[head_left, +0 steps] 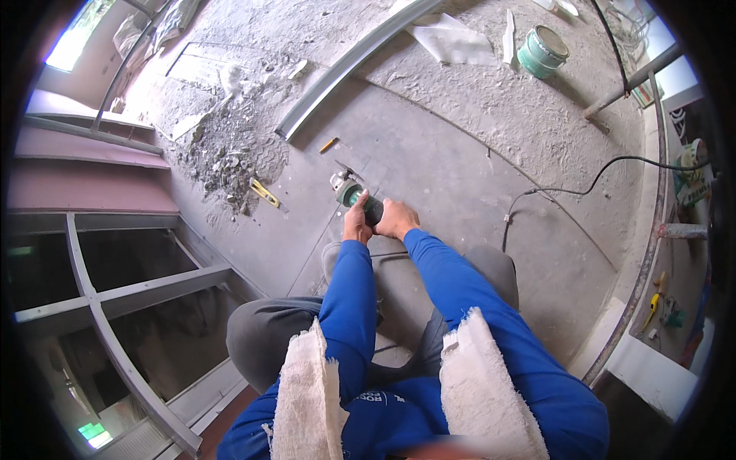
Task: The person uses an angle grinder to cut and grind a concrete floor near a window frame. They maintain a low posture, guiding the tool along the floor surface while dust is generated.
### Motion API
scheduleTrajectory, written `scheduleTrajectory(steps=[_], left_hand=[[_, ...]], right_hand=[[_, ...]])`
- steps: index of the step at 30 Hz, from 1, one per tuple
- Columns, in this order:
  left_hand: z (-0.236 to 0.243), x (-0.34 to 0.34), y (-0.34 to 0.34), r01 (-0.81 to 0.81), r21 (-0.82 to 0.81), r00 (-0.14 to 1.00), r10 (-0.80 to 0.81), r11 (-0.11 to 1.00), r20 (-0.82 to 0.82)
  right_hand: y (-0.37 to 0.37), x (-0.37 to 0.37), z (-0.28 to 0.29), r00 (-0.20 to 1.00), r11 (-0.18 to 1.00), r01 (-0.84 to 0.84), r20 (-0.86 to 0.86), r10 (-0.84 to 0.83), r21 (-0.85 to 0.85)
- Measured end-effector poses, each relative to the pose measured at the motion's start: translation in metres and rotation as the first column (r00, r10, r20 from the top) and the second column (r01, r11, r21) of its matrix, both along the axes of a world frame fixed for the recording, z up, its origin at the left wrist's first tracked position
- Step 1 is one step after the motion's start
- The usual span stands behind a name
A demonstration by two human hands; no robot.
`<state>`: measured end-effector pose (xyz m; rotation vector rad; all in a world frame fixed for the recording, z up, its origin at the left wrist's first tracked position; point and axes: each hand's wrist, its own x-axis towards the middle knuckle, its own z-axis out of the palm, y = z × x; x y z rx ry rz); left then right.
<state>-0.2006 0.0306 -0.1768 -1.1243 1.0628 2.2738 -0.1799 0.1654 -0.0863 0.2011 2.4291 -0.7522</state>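
Observation:
A green and black angle grinder (350,192) points away from me, low over the grey floor in front of my crossed legs. My left hand (357,225) is wrapped round the left side of its body, thumb along the top. From the right, my right hand (397,220) closes round the dark rear part of the body. The thin disc (349,169) shows edge-on beyond the silvery head. Whether it spins I cannot tell. A yellow utility knife (265,192) lies on the floor to the left, and a short orange pencil-like stick (328,144) lies just beyond the grinder.
A long metal channel (337,80) stretches away beyond the grinder. Rubble (230,153) is heaped at left, near an opening with a metal frame (157,295). A green bucket (543,52) stands far right. A black cable (583,190) crosses the floor toward the pipe railing (661,180).

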Motion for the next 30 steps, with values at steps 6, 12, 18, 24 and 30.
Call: scheduleTrajectory(steps=[6, 12, 18, 24, 30], left_hand=[[-0.018, 0.004, 0.004, 0.025, -0.027, 0.999, -0.026, 0.999, -0.039], [-0.031, 0.011, 0.015, 0.028, -0.015, 0.998, -0.029, 0.999, -0.052], [-0.027, 0.014, 0.016, 0.023, -0.059, 1.0, -0.024, 0.998, -0.02], [-0.029, 0.013, 0.02, 0.04, -0.049, 0.999, -0.04, 0.998, -0.002], [-0.034, 0.016, 0.023, 0.007, -0.041, 1.0, -0.008, 0.999, -0.025]], right_hand=[[0.007, -0.002, -0.009, 1.0, 1.0, -0.016, 0.012, 0.016, 0.001], [0.017, 0.003, -0.023, 1.0, 1.0, -0.018, 0.0, 0.018, -0.007], [0.016, -0.001, -0.022, 0.998, 0.999, -0.038, 0.05, 0.037, 0.022], [0.02, 0.0, -0.019, 0.999, 0.999, -0.03, 0.031, 0.03, 0.025], [0.023, 0.0, -0.023, 0.999, 0.999, -0.036, 0.021, 0.036, 0.018]])
